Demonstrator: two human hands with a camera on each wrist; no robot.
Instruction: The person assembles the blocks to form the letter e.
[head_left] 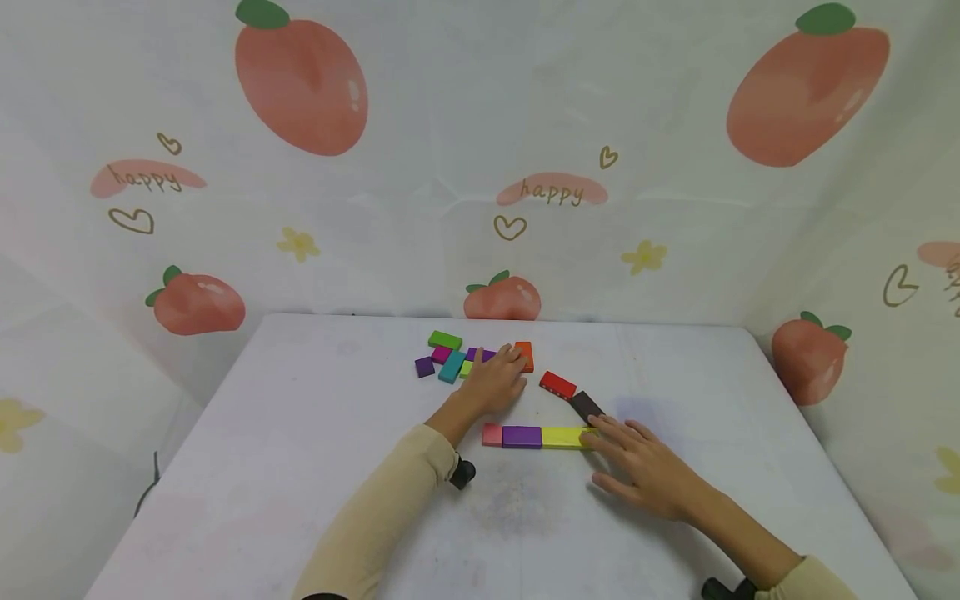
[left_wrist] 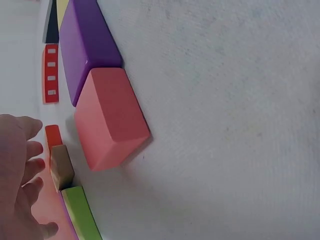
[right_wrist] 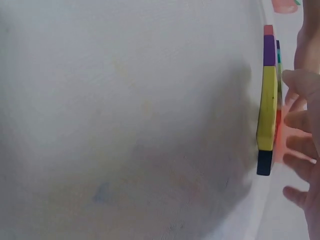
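My left hand (head_left: 495, 382) is over the right side of a block cluster, its fingertips by an orange block (head_left: 527, 357). In the left wrist view its fingers are loosely bent beside a brown block (left_wrist: 61, 167) and a green block (left_wrist: 82, 215); nothing shows in its grasp. With fingers spread, my right hand (head_left: 648, 468) hovers at the right end of a row made of a pink block (head_left: 492, 435), a purple block (head_left: 522, 437) and a yellow block (head_left: 564, 437). Its fingertips partly cover the yellow block and the lower end of a black block (head_left: 586, 406); contact is unclear.
A red block (head_left: 558, 384) with white squares on its side lies between the orange and black ones. Left of my left hand are a teal block (head_left: 452, 367), a magenta block (head_left: 441, 355), a dark purple block (head_left: 424, 367) and a green block (head_left: 446, 340). A patterned cloth hangs behind the white table (head_left: 300, 433).
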